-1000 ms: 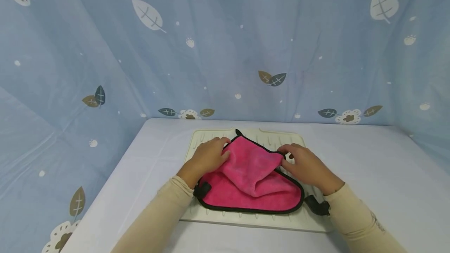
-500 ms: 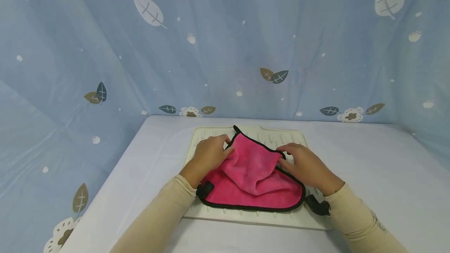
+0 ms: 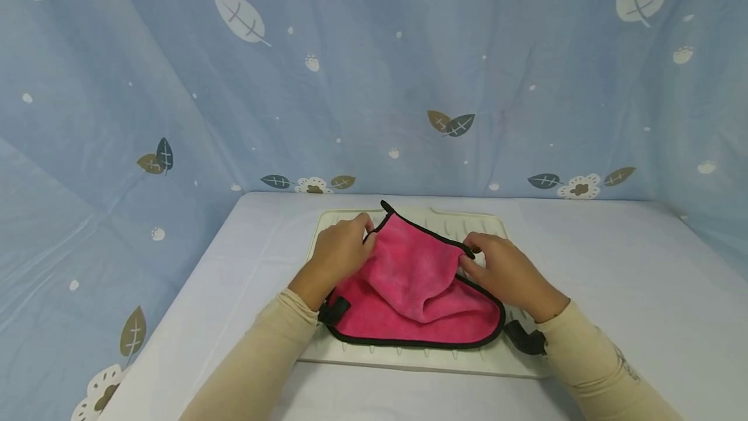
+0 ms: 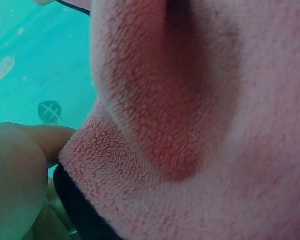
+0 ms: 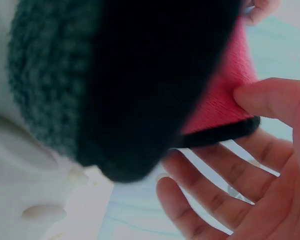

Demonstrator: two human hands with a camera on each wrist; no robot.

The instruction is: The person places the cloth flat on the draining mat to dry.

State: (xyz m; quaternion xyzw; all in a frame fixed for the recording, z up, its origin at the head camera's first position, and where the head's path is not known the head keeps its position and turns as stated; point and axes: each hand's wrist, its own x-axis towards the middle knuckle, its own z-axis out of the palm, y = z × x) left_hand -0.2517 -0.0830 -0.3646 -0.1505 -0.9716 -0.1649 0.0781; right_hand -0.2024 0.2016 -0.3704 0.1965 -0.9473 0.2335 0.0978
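A pink plush towel with black edging lies partly folded on a cream ribbed mat. Its lower part is flat, while the upper edge is held raised between both hands. My left hand pinches the upper left edge, close to the corner with a black hanging loop. At the upper right corner, my right hand pinches the towel between thumb and fingers. In the left wrist view, a deep fold of towel fills most of the picture. The right wrist view has the thumb pressing on the pink side.
The mat rests on a white-covered table. Behind and to the left hangs a blue curtain printed with leaves and flowers. Black straps stick out from both wrists, near the towel's sides.
The towel's looped upper corner has risen and shifted a little left with my left hand. The upper edge looks tauter. My right hand has barely moved. The head view has tilted slightly.
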